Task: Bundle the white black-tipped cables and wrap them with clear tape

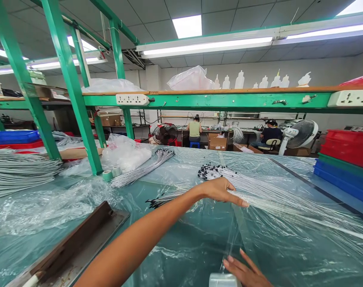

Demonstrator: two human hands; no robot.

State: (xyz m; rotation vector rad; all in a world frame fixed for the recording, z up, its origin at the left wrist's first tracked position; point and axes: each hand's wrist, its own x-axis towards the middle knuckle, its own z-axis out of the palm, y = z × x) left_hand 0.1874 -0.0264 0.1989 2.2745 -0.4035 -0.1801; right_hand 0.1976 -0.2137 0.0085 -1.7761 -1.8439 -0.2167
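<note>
My left hand (pixel 218 190) reaches across the table and is closed round a bundle of thin white cables (pixel 267 205). The bundle's black-tipped ends (pixel 157 200) stick out to the left, partly behind my forearm. A strip of clear film (pixel 233 231) stretches from under that hand down to a roll of clear film (pixel 224 280) at the bottom edge. Beside the roll, my right hand (pixel 248 273) has its fingers stretched out and apart, with fingertips at the strip. Whether it also touches the roll, I cannot tell.
Another pile of black-tipped cables (pixel 217 172) lies just beyond, with a smaller bundle (pixel 145 169) to its left. A brown metal channel (pixel 79 243) sits at lower left. Red and blue trays (pixel 344 175) are stacked right. A green shelf frame (pixel 211 99) spans the back; two people sit beyond.
</note>
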